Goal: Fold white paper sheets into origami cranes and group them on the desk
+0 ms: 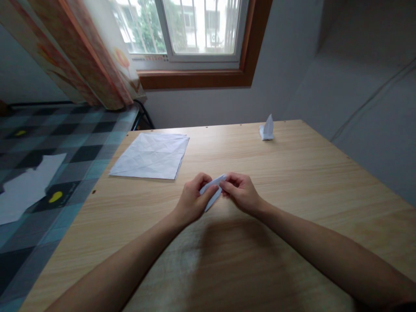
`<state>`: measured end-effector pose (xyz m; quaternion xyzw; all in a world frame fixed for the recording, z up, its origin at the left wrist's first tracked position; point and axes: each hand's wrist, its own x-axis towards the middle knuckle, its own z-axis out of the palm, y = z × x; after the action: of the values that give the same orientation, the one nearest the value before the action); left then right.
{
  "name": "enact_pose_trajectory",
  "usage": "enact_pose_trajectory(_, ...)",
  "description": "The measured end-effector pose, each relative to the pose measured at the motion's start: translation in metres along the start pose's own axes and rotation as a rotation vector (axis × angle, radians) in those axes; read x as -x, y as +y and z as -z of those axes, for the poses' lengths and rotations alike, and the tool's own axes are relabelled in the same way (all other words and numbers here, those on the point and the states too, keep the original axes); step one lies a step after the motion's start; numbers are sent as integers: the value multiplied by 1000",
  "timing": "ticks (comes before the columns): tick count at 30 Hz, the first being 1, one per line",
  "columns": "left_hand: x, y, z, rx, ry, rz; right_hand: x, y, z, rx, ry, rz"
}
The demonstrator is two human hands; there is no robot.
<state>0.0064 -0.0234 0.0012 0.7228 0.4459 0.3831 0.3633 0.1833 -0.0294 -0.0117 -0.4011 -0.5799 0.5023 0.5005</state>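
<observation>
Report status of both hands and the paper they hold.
Left hand, right hand: both pinching folded paper. Larger creased paper beyond, to left, apart. Small standing paper, far right, apart.

Left fingers (209, 195) and right fingers (229, 187) pinching folded paper (212, 202), creased sheet (149, 156) beyond, wooden table (308, 177), window (201, 28)

Beyond the right forearm (318, 242), a broad open stretch of the pale wood-grained table (331, 182) is left, interrupted near the far edge by a small, upright piece of folded white paper (268, 130). Between that piece and the flat, creased white paper square (151, 157) at the far left, a bare lane is offered. The middle is blocked by the left hand (195, 197), the right hand (239, 190) and the narrow folded white paper (212, 202) held between them, and the near room is divided by both forearms.
</observation>
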Motion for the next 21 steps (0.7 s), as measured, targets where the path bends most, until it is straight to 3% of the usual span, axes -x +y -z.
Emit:
enact_pose_trajectory(2, 0, -1, 0, -36, 91, -45, 1, 2, 0, 36, 61, 18)
enact_pose_trajectory(5, 2, 1, -1, -160, 338, -208, 3, 4, 0, 140, 195, 76)
enact_pose_trajectory(7, 6, 4, -1, -197, 395, -319, 6, 3, -1, 250, 304, 148)
enact_pose_trajectory(10, 10, 10, -2, -145, 209, -360, 9, -1, -3, 398, 385, 336)
enact_pose_trajectory(13, 10, 14, -2, -78, 11, -302, 12, -4, -5, 431, 260, 531)
enact_pose_trajectory(17, 6, 10, 0, 55, -70, -171, 12, -6, -5, 372, 53, 594)
enact_pose_trajectory(21, 4, 4, 2, 131, -119, -119, 9, -7, -2, 284, -27, 620)
